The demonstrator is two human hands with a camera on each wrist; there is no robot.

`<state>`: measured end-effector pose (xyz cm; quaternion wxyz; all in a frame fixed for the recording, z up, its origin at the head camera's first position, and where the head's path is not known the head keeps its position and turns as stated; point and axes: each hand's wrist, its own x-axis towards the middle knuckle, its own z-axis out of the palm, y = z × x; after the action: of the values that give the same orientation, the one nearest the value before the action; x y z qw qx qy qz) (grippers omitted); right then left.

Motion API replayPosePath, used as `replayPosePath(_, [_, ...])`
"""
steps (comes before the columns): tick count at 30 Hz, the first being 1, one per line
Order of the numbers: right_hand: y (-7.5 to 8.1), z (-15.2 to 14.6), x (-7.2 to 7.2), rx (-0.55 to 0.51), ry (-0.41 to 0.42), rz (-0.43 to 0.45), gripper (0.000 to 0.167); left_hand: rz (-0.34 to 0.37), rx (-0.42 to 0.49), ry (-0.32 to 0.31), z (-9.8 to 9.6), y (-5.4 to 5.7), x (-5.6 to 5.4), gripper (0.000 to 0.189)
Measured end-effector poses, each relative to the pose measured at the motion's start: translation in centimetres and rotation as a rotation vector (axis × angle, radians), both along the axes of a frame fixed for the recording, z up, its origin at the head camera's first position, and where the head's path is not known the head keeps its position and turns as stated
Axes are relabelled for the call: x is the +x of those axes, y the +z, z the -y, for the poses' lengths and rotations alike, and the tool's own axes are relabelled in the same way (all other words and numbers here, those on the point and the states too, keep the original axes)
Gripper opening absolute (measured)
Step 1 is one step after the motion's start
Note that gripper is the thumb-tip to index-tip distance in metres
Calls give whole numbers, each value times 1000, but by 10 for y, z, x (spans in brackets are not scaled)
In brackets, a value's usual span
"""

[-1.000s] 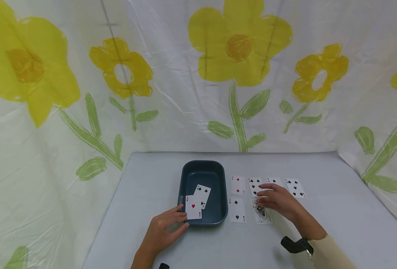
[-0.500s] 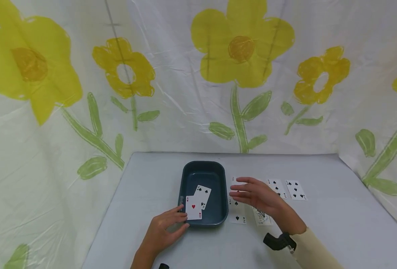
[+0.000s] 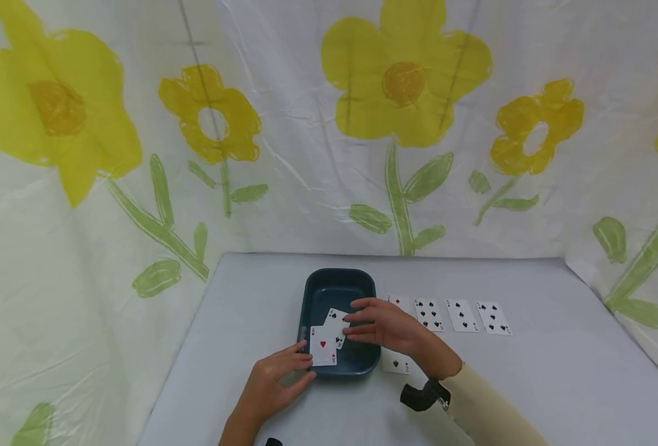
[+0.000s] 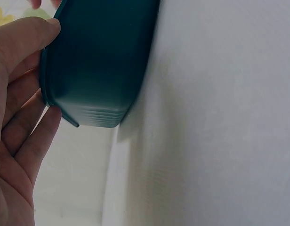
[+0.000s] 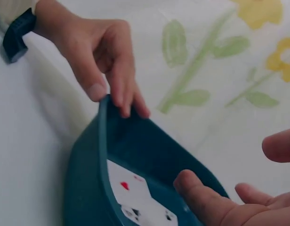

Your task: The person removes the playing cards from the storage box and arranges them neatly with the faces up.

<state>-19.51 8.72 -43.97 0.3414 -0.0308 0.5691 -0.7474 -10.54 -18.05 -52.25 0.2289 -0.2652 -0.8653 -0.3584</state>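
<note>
A dark teal tray stands on the table. Inside it lie an ace of hearts and, partly under that, a spade card. My left hand grips the tray's near left corner, thumb outside the rim and fingers over the inside, as the right wrist view shows. Over the tray's right side hovers my right hand, fingers spread and nothing between them. To the right lie a two of diamonds and a two of spades, both partly covered by the right hand and arm.
Three more spade cards lie in the back row: a six of spades, a three of spades and another spade card. A white sheet painted with yellow flowers hangs behind the table.
My right hand has moved left from above the card rows to over the tray. A black-patterned card in the lower row is now hidden behind the right arm. The left hand stays put.
</note>
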Motion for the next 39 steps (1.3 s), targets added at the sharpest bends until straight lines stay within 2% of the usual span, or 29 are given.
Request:
replayPosePath(3, [-4, 12, 1, 17, 30, 21, 51, 4, 8, -3, -1, 1, 1, 17])
replayPosePath(11, [-8, 31, 2, 97, 94, -11, 55, 8, 12, 1, 0, 1, 0, 18])
replayPosePath(27, [-30, 46, -6, 197, 85, 8, 58, -9, 28, -19, 0, 1, -1, 16])
replayPosePath(32, [-35, 47, -7, 206, 78, 19, 56, 0, 27, -20, 0, 1, -1, 17])
replayPosePath(39, [-39, 50, -8, 207, 87, 19, 53, -27, 4, -23, 3, -1, -1, 18])
